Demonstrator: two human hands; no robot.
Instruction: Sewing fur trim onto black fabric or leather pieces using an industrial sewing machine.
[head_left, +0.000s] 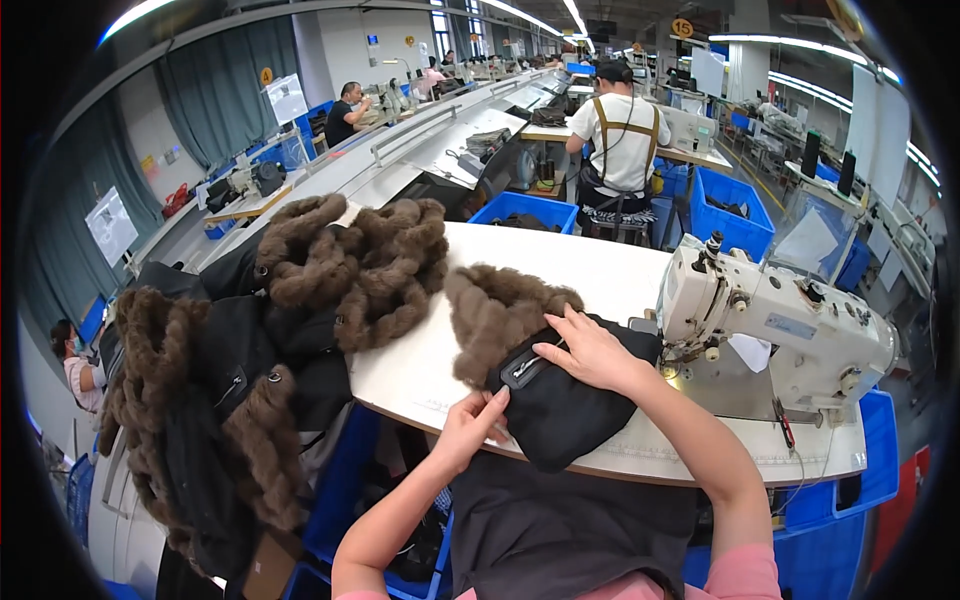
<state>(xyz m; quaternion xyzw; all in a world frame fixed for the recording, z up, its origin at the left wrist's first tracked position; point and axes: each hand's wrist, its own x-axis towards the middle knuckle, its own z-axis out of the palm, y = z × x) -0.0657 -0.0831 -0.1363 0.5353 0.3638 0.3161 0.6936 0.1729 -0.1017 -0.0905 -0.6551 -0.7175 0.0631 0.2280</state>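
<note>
A black fabric piece [565, 425] with brown fur trim [500, 315] along its far side lies on the white sewing table, its near part reaching the front edge. A short zipper [522, 371] with a metal pull shows on its left part. My left hand [472, 428] pinches the left edge of the fabric between thumb and fingers, just below the zipper. Flat on top of the cloth rests my right hand [592, 352], its fingers stretched out to the left. Right of the cloth stands a white sewing machine [780, 320].
Black garments with brown fur [255, 350] are piled on the left. Small red-handled snips [784, 428] lie by the machine. Blue bins [735, 215] stand beyond the table, with more under it. A seated co-worker in white [618, 140] is ahead, before another machine.
</note>
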